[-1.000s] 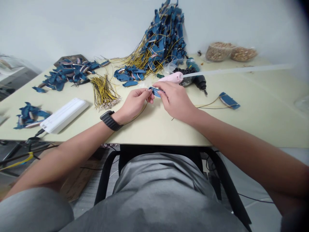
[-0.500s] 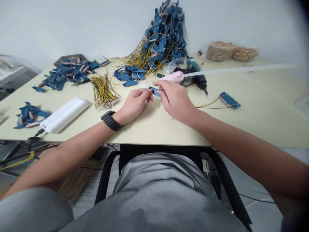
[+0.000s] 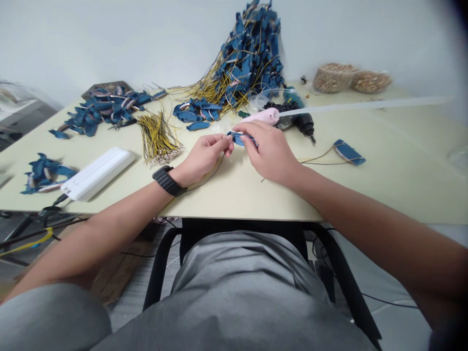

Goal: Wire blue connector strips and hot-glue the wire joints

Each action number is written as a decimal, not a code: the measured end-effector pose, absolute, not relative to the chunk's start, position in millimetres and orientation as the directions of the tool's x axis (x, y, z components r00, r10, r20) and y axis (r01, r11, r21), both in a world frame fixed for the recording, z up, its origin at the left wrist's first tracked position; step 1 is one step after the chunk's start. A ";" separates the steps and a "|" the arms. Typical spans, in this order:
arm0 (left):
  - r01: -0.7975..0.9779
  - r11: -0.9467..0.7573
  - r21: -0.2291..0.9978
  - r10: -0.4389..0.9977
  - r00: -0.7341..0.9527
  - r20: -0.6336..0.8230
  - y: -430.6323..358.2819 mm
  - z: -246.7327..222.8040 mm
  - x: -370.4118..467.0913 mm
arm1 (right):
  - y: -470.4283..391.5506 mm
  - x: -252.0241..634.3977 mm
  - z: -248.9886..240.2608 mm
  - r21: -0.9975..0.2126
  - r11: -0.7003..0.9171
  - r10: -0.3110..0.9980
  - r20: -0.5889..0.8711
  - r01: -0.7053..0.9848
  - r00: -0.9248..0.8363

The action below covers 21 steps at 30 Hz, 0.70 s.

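Between my two hands is a small blue fabric piece (image 3: 238, 140), partly covered by my fingers. My left hand (image 3: 209, 155), with a black watch on the wrist, pinches its left end between thumb and finger. A thin dark wire runs down from those fingertips toward the wrist. My right hand (image 3: 269, 150) grips the piece from the right, thumb and fingers along its side. Just beyond the hands lies a pink glue gun (image 3: 261, 117) with a long translucent stick coming out of its back. Right of my right hand rests another blue piece (image 3: 349, 152) with wires.
A tall heap of wired blue pieces (image 3: 250, 58) leans at the wall. Left of centre lie a bundle of yellow and black wires (image 3: 157, 136) and a white power strip (image 3: 98, 173). More blue pieces (image 3: 106, 109) sit far left; two bags (image 3: 334, 78) stand back right.
The blue piece and my fingers have shifted very slightly to the right, and a bit more of the blue fabric shows. Both hands keep their hold.
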<state>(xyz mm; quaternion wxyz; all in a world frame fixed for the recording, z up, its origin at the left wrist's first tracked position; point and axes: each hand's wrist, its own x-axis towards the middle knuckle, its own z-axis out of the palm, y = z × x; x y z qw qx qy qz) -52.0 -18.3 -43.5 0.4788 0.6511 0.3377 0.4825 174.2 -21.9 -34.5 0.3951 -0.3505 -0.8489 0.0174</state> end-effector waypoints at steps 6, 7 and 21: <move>0.169 -0.447 0.879 0.860 0.351 0.370 -14.7 -45.7 -61.1 | -25.8 176.6 -34.0 -0.290 0.771 0.587 0.670 0.567 -0.455; 0.185 -0.469 0.864 0.852 0.352 0.388 -13.5 -46.5 -62.2 | -25.9 177.0 -34.7 -0.284 0.776 0.580 0.673 0.564 -0.459; 0.293 -0.928 0.229 0.320 0.318 0.892 -4.6 -52.9 -72.3 | -26.2 180.3 -42.0 -0.182 0.927 0.308 0.869 0.327 -0.387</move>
